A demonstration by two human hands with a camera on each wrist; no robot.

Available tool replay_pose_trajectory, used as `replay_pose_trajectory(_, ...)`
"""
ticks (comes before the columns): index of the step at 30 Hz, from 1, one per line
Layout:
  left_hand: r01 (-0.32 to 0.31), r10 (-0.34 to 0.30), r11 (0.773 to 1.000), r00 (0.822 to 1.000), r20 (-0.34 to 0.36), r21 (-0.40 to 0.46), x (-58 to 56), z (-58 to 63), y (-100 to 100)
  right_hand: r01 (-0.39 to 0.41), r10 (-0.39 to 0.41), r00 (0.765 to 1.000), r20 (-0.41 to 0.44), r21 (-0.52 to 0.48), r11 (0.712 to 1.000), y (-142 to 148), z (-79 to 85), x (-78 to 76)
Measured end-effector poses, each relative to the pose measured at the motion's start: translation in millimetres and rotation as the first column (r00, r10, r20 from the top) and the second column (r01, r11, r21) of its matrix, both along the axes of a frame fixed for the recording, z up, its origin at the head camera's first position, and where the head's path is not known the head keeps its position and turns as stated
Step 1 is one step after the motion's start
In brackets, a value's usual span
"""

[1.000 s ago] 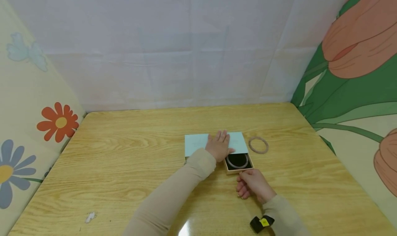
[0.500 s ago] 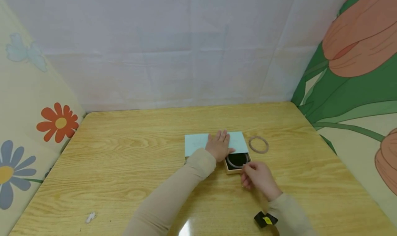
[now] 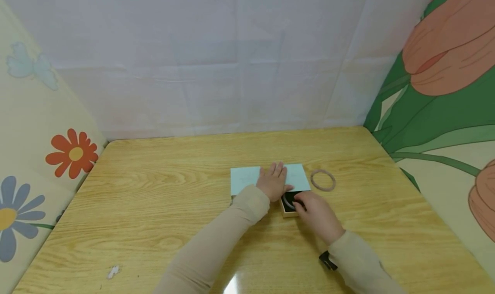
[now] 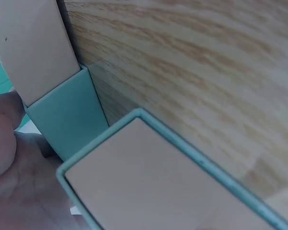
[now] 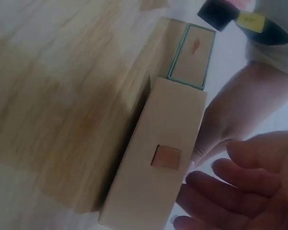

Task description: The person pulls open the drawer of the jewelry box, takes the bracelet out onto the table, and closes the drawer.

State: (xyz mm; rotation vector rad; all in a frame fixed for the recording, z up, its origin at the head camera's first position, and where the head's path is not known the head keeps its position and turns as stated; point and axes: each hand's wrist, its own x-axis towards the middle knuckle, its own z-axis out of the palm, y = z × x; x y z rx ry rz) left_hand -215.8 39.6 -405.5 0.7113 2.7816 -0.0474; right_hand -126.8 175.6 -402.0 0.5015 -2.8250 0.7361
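Observation:
A light-blue jewelry box (image 3: 243, 178) with two side-by-side drawers lies on the table. My left hand (image 3: 272, 183) rests flat on its top, fingers spread. The right drawer (image 5: 155, 153), cream outside and black inside, is pulled out; the left drawer (image 4: 158, 177) sits inside the sleeve. In the pulled-out drawer lies a grey-mauve bangle (image 3: 288, 203), partly hidden by my right hand (image 3: 319, 216). The thumb and fingers of that hand reach over the drawer's right side, apart from each other and loosely bent. Whether they touch the bangle is hidden.
A second bangle (image 3: 322, 180) lies on the wooden table (image 3: 166, 178) to the right of the box. A white worn patch (image 3: 113, 271) marks the table at the front left. A white cloth (image 3: 209, 70) hangs behind the table.
My right hand has moved from the drawer's front edge up and over the drawer, its fingertips now inside by the bangle. My left hand and the box have stayed put.

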Motion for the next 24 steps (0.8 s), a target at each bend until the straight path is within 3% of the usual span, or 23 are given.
replay_pose_trajectory(4, -0.001, 0.001, 1.0, 1.0, 0.008, -0.005, -0.8, -1.9, 0, -0.031, 0.027, 0.999, 0.041, 0.09, 0.996, -4, -2.8, -3.0)
replay_pose_trajectory(11, -0.005, 0.005, 1.0, 1.0, 0.016, 0.005, -2.9, -5.6, 1, -0.084, 0.09, 0.995, -0.03, 0.162, 0.983, -6, -11.0, -10.4)
replay_pose_trajectory(19, -0.007, 0.007, 1.0, 1.0, 0.019, 0.013, -5.0, -8.3, 1, -0.091, 0.072, 0.993, 0.089, 0.232, 0.969, -9, -2.3, -17.5)
replay_pose_trajectory(24, -0.002, 0.002, 1.0, 1.0, 0.008, 0.009, -6.1, -10.0, 2, -0.106, 0.082, 0.993, 0.09, 0.313, 0.944, -14, 0.3, -21.3)
